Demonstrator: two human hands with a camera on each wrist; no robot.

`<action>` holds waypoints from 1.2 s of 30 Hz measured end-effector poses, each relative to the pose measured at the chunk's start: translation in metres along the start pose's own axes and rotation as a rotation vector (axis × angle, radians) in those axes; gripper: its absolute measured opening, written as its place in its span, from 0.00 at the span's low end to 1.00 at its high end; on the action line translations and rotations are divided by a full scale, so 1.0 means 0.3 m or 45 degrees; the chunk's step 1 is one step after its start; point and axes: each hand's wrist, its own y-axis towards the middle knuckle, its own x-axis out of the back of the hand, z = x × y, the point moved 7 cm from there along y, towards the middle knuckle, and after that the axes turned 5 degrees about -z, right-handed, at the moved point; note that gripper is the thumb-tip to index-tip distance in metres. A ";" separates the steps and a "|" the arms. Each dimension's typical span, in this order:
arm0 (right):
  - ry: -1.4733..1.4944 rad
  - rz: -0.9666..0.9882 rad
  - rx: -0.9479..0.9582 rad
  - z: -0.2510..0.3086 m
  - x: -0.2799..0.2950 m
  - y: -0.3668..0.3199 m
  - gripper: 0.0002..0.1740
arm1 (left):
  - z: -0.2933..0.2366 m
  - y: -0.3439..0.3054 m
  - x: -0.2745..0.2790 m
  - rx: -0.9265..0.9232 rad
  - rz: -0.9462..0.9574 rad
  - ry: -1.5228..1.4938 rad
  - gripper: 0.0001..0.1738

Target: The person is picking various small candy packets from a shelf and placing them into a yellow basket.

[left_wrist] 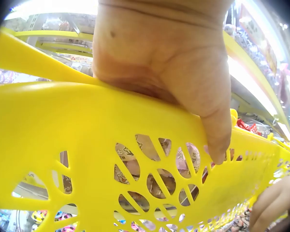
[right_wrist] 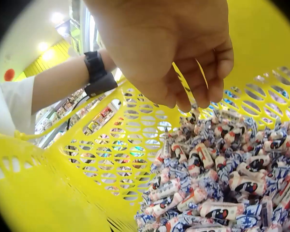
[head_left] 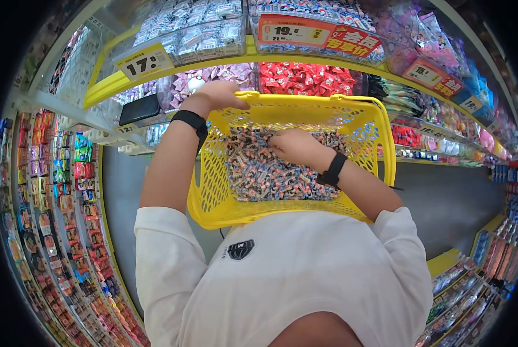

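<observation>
A yellow plastic shopping basket (head_left: 380,136) with slotted walls is in front of me in the head view. Small wrapped candies (head_left: 270,176), white with blue and red print, cover its bottom. My left hand (head_left: 218,95) grips the basket's far-left rim; in the left wrist view its thumb (left_wrist: 217,135) lies over the inner wall and the other fingers are hidden. Inside the basket, my right hand (head_left: 302,149) hovers palm down over the candies. The right wrist view shows its fingers (right_wrist: 198,84) loosely bent, fingertips right at the top of the heap, with nothing visible in the palm.
Beyond the basket, shelf bins hold red-wrapped sweets (head_left: 308,78) and purple-wrapped ones (head_left: 230,78). A yellow shelf edge with a price tag (head_left: 143,62) crosses above. A dark phone-like object (head_left: 139,110) lies left of my left hand. Racks of packaged goods (head_left: 45,202) line the left side.
</observation>
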 end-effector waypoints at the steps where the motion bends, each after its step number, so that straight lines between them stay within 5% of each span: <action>1: 0.041 0.017 0.025 0.002 -0.039 0.005 0.10 | 0.002 0.001 0.000 0.001 -0.006 0.010 0.39; 9: 0.115 0.179 0.019 0.033 -0.228 0.019 0.12 | 0.003 0.017 0.002 -0.023 -0.056 0.081 0.40; 24: 0.218 -0.006 -0.210 0.015 -0.259 0.009 0.10 | 0.008 0.017 0.001 -0.047 -0.112 0.086 0.40; 36: 0.426 -0.077 -0.077 0.005 -0.275 0.031 0.11 | -0.009 -0.003 0.018 -0.001 -0.076 0.098 0.39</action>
